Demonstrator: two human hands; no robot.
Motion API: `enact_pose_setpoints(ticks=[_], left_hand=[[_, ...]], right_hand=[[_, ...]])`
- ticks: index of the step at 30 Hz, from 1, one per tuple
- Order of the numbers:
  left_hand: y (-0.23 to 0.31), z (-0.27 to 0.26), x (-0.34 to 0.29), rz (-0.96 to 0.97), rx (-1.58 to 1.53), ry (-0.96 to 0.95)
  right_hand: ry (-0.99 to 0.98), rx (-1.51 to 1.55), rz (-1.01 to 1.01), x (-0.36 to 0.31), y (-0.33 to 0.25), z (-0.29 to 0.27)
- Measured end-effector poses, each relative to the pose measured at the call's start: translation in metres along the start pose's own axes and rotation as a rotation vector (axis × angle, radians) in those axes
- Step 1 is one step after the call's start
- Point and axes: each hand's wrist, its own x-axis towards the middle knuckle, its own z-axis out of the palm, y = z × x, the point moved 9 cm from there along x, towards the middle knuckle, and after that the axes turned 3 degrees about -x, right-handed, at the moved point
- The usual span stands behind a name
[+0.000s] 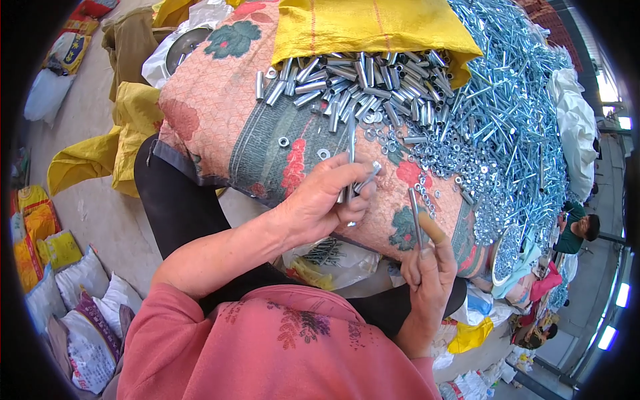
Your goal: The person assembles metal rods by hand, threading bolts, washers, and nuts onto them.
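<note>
My left hand (327,190) is closed around several shiny metal pieces. A long thin bolt (352,137) stands up out of its fingers, and shorter ends show beside the fingertips. My right hand (430,263) pinches a single metal rod (416,217), held nearly upright with its top end free. Both hands hover over a flowered cloth (267,147). On it, ahead of my left hand, lies a pile of metal sleeves (373,83). Loose washers and nuts (437,153) spread to the right, beside a large heap of long bolts (513,100).
A yellow woven sack (373,27) drapes over the back of the sleeves. A bowl of small hardware (507,257) stands at the right. Under the cloth's near edge lies a clear plastic bag (333,260). Filled sacks (83,277) line the left floor. Another person (579,228) is at far right.
</note>
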Motion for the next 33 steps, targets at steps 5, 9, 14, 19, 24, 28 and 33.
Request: enact_pose_setpoints(ticks=[5,9,14,19,24,28,33], left_hand=[[-0.019,0.008,-0.005,-0.197,0.272,-0.111],[-0.018,0.005,-0.007,-0.221,0.409,-0.08],[-0.018,0.01,-0.006,-0.217,0.557,-0.143],[-0.015,0.007,-0.005,-0.197,0.495,-0.129],[-0.015,0.008,0.0,-0.144,0.076,-0.263],[-0.029,0.008,-0.001,-0.136,0.062,-0.199],[-0.029,0.007,-0.003,-0.046,0.005,-0.06]], right_hand=[[-0.047,-0.407,0.088,0.006,-0.012,-0.012],[-0.106,-0.529,0.075,0.009,-0.024,-0.012],[-0.221,-0.665,0.073,0.008,-0.036,-0.006],[-0.345,-0.674,0.063,0.012,-0.025,-0.006],[-0.135,-0.488,0.19,0.022,-0.017,0.008],[0.16,-0.658,-0.274,0.039,-0.023,0.02],[0.249,-0.752,-0.781,0.04,-0.038,0.071]])
